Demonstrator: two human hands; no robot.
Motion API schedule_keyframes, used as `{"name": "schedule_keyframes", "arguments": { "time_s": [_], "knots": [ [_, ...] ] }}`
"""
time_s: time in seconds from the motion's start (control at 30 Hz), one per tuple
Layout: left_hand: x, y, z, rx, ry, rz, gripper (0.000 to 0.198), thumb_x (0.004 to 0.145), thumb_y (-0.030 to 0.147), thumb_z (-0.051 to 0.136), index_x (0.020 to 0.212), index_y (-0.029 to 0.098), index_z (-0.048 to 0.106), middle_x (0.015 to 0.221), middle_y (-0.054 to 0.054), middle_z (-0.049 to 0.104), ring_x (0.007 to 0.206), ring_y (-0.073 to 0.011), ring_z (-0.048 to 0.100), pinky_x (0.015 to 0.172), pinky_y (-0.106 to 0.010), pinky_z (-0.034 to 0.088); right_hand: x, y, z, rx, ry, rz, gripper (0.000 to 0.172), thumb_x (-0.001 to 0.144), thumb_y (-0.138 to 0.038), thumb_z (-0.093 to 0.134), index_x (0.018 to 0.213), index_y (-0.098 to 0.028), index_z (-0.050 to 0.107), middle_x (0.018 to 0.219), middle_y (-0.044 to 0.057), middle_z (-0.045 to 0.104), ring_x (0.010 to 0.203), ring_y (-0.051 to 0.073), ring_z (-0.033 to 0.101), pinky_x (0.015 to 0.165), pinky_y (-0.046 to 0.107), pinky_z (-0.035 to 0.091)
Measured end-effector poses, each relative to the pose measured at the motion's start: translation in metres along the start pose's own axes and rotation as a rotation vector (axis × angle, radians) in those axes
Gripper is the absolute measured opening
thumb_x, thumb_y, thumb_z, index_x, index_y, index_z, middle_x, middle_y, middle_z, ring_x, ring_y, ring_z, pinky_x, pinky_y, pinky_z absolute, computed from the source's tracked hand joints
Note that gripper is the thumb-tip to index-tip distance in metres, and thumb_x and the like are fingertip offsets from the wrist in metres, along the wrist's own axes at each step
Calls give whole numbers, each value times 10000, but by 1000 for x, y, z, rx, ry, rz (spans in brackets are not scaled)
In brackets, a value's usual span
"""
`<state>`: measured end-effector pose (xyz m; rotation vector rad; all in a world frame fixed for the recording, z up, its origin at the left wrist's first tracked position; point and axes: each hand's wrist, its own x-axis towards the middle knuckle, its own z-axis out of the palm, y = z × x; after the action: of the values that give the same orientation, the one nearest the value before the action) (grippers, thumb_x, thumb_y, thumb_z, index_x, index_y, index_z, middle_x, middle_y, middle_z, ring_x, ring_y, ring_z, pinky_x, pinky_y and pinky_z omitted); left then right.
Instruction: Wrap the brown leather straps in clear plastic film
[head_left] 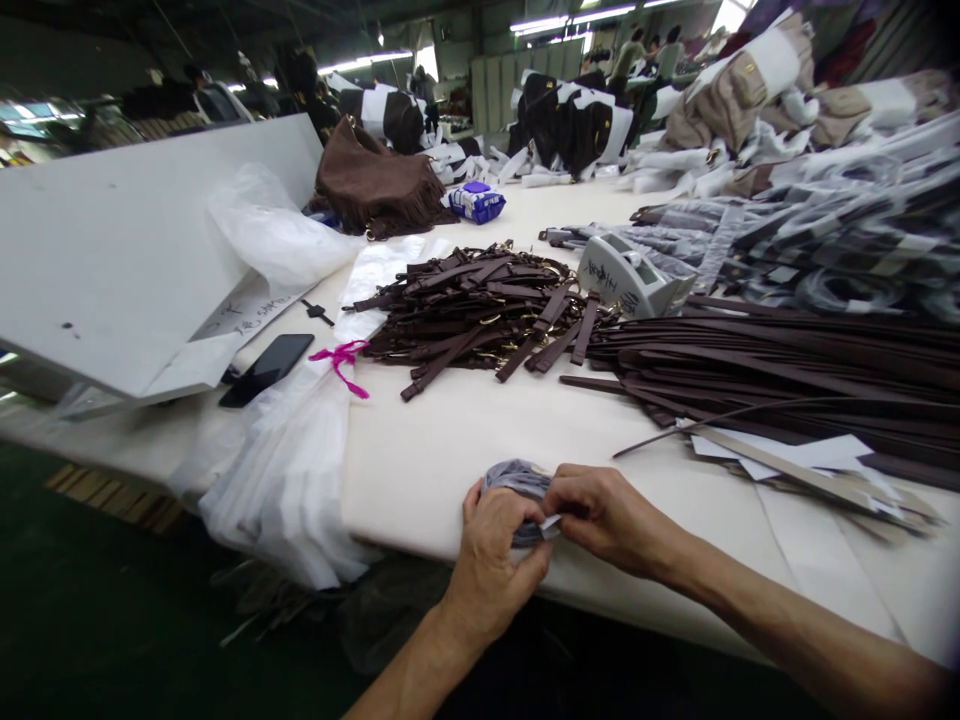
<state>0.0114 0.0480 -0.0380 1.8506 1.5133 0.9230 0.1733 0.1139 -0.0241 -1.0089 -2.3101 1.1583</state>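
At the near edge of the white table (pixel 450 440), my left hand (pixel 491 555) is closed around a small grey coiled bundle (pixel 517 478) wrapped in clear plastic. My right hand (pixel 600 515) pinches the same bundle from the right, at a small white tab. Both hands touch each other over it. Further back lies a heap of short dark brown leather straps with metal buckles (pixel 480 310). Long dark brown straps (pixel 787 365) stretch away to the right of that heap.
A grey tape dispenser (pixel 630 275) stands behind the straps. A black phone (pixel 268 368), a pink ribbon (pixel 341 360) and clear plastic bags (pixel 292 470) lie at left under a big white board (pixel 127 240). A brown fringed bag (pixel 375 185) and wrapped bags sit at the back.
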Motion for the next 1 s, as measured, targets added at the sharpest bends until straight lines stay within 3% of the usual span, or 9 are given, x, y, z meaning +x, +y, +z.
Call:
{"name": "schedule_keyframes", "arguments": {
  "time_s": [0.27,0.43,0.6,0.8,1.0],
  "knots": [
    [4,7,5,-17,71,-122,161,645,64,576,704,210,545,736,27,597,805,-170,563,1007,-442,237,-1,1,-5,17,-56,-121,274,661,28,462,764,-162,630,755,20,564,648,111,539,585,188,389],
    [4,7,4,-63,76,-119,161,637,47,571,653,206,551,716,33,602,803,-170,565,1004,-453,228,-4,4,-6,-62,-103,-222,245,757,-21,445,832,-159,633,776,48,565,667,126,551,603,209,410],
    [-1,2,8,-1,65,-43,174,641,27,554,642,199,529,725,32,611,815,-168,554,995,-447,232,-9,3,-6,-139,-122,-261,248,823,-64,420,904,-166,631,777,58,553,678,137,533,609,222,405],
    [-5,-6,8,170,19,111,133,724,78,515,683,200,550,795,5,603,870,-173,526,997,-449,232,-16,-6,-11,-159,-204,-183,214,826,-77,426,876,-149,620,812,72,546,704,151,526,646,246,409],
    [-5,-7,-1,236,-55,214,38,728,160,562,723,195,578,874,-23,602,928,-191,523,1007,-470,218,-17,6,-2,-209,-143,-223,253,927,-231,395,845,-161,624,787,65,545,692,139,522,610,231,395]
  ]
}}
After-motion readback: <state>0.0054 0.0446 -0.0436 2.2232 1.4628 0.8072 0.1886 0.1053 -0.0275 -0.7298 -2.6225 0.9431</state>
